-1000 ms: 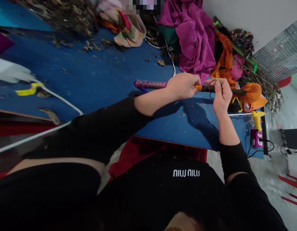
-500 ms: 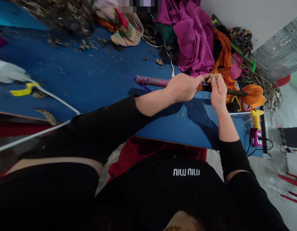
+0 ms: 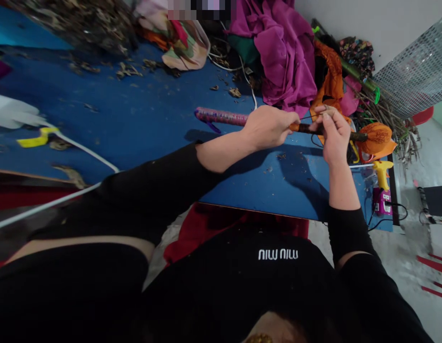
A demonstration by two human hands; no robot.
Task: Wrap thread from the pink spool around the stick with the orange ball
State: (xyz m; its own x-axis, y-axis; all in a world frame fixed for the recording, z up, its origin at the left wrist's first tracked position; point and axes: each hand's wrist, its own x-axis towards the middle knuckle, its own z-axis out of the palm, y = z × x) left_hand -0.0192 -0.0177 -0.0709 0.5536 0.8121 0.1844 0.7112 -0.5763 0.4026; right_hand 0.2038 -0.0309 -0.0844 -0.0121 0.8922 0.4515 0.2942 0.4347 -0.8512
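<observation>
One stick with an orange knob is being gripped by the left hand over a blue table, while the right hand is pinching a dark thread.

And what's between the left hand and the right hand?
In the head view, a short stretch of the wrapped stick, orange then dark, and a thin dark strand.

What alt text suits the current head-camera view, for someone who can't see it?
A person's left hand grips a wrapped stick above a blue table while the right hand pinches a thin dark strand close by. Magenta cloth and a yellow glue gun are also on the table.
</observation>
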